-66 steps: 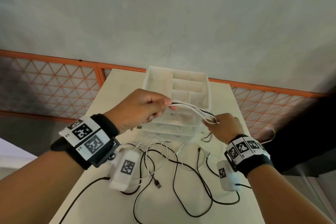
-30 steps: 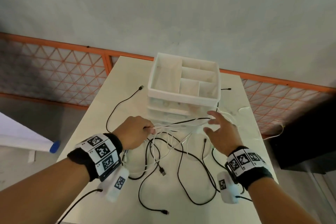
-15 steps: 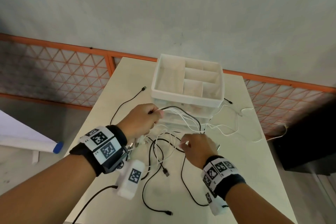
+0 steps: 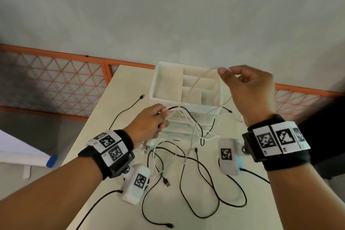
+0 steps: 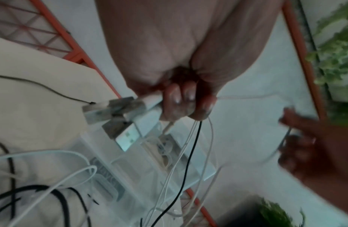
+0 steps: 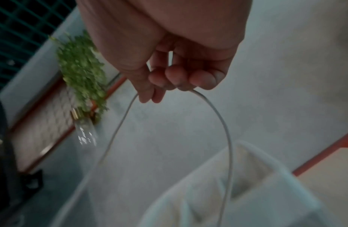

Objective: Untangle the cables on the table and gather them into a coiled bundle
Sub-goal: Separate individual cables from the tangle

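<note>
Since half a second ago our right hand has risen from the tangle on the table to above the white plastic divided organiser box, drawing a thin white cable up with it. That cable loops over our curled right fingers, held between thumb and fingertips, and both strands hang down across the box toward our left hand. Our left hand, just in front of the box, is clenched round a bunch of white cables and one thin black cable; their white USB plugs stick out of the fist. Below the box front, loose black cables and white ones lie criss-crossed in loops on the cream rectangular table, one black lead trailing off left of the box. The box's open top has several compartments; we see nothing lying in them, only the lifted cable crossing above. Its clear lower drawers hold coiled white cable.
</note>
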